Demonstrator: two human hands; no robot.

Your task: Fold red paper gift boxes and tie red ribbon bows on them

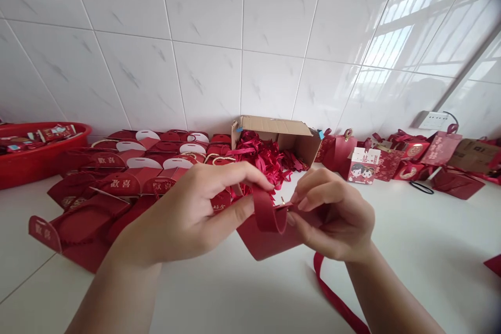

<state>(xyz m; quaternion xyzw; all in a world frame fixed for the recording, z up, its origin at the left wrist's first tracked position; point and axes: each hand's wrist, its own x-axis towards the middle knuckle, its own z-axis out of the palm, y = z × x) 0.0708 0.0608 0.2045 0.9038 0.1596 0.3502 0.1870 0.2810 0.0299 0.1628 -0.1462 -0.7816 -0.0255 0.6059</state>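
A dark red gift box [260, 245] is held up between my two hands, a little above the white counter. My left hand [195, 214] pinches a wide red strap [270, 214] that curls over at the top of the box. At the box's upper edge, the thumb and fingers of my right hand [336, 214] are closed, close to a small gold-coloured metal piece [282, 201]. A long red ribbon [332, 292] trails down below my right hand to the counter. Part of the box is hidden behind my fingers.
Several red boxes [121, 185] with handles stand in rows on the left. Behind them is a red basin [43, 162] of wrapped items. A cardboard box [282, 125] spills red ribbons [258, 154]. More small gift boxes [362, 164] line the tiled wall, near a power strip [432, 120].
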